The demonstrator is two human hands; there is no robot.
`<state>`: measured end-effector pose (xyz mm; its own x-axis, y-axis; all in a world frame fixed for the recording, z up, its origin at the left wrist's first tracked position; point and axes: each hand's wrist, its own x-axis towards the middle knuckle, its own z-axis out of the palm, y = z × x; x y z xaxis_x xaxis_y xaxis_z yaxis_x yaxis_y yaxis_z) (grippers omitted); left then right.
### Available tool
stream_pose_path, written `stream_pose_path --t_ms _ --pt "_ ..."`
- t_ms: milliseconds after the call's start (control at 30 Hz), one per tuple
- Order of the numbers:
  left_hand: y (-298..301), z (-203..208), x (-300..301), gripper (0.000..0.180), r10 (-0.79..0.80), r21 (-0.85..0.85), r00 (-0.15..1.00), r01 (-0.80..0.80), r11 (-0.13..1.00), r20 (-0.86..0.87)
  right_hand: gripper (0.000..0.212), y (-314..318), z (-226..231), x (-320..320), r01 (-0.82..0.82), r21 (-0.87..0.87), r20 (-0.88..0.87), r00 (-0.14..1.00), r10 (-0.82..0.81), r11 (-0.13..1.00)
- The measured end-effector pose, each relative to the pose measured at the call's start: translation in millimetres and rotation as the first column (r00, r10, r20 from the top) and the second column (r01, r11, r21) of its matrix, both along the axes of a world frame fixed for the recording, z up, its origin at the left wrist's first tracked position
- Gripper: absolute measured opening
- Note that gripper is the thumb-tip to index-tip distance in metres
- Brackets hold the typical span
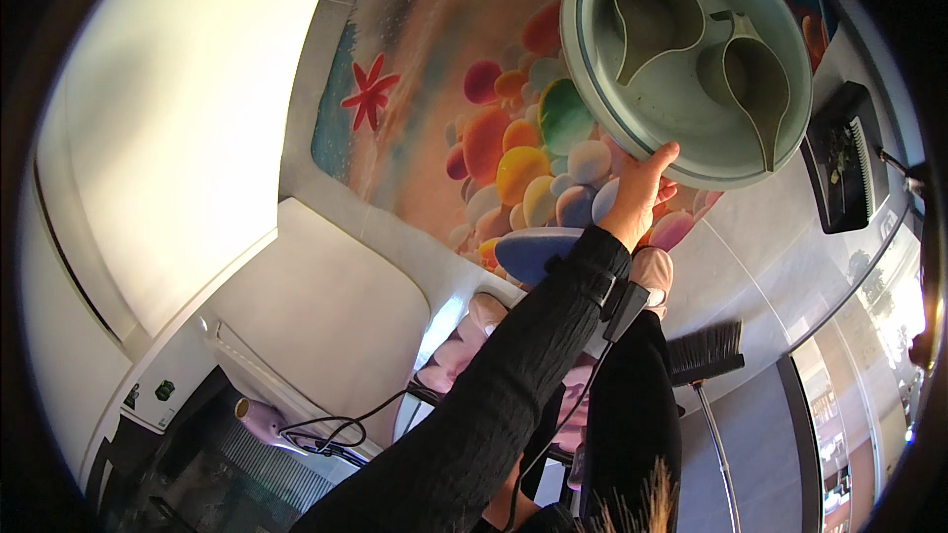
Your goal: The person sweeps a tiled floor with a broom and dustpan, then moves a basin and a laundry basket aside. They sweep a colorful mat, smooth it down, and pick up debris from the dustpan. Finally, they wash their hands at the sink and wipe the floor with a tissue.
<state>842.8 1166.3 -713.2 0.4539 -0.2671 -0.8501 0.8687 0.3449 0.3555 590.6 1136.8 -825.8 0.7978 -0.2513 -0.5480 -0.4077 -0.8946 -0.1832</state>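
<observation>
My left hand (640,195) grips the near rim of a pale green round basin (642,123), thumb over the edge and fingers beneath. The basin is tilted toward me. Inside lie two pale green teardrop-shaped scoops (660,15), each narrowing to a point. A dark sleeve covers my left arm, and a strap with a small black box and cable sits at the wrist. Below that arm, at the bottom edge, a patch of skin (512,494) shows, perhaps my right hand; its fingers are hidden. Beside it are blurred tan bristles or fibres (637,505).
Underfoot lies a mat (395,168) printed with coloured pebbles and a starfish. A blue oval thing (533,255) is near my feet. To the right are a black dustpan (844,163) and a broom (706,355). At left stand a white seat (326,306) and a pink hair dryer (262,421).
</observation>
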Motion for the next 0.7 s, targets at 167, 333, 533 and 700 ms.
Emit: stream_pose_path --t_ms 167,333,533,700 --pt "9.9 5.4 7.1 0.046 0.074 0.190 0.997 -0.076 0.979 0.017 0.023 -11.6 -28.8 -3.8 -0.015 0.032 -0.060 0.998 0.017 0.999" --pt "66.0 7.3 5.4 0.037 0.016 0.318 0.995 -0.048 0.947 0.102 0.024 -8.2 -33.9 -4.7 -0.031 0.061 -0.114 0.993 0.038 0.998" --pt "197.2 33.0 -26.4 0.029 0.148 0.502 0.985 -0.173 0.847 0.089 0.022 156.6 254.8 -29.1 -0.207 0.495 -0.269 0.887 0.376 0.844" --pt "312.1 73.7 -28.5 0.022 0.232 0.260 0.970 -0.241 0.935 0.067 0.024 207.6 368.3 -8.7 -0.209 0.683 -0.333 0.764 0.553 0.700"
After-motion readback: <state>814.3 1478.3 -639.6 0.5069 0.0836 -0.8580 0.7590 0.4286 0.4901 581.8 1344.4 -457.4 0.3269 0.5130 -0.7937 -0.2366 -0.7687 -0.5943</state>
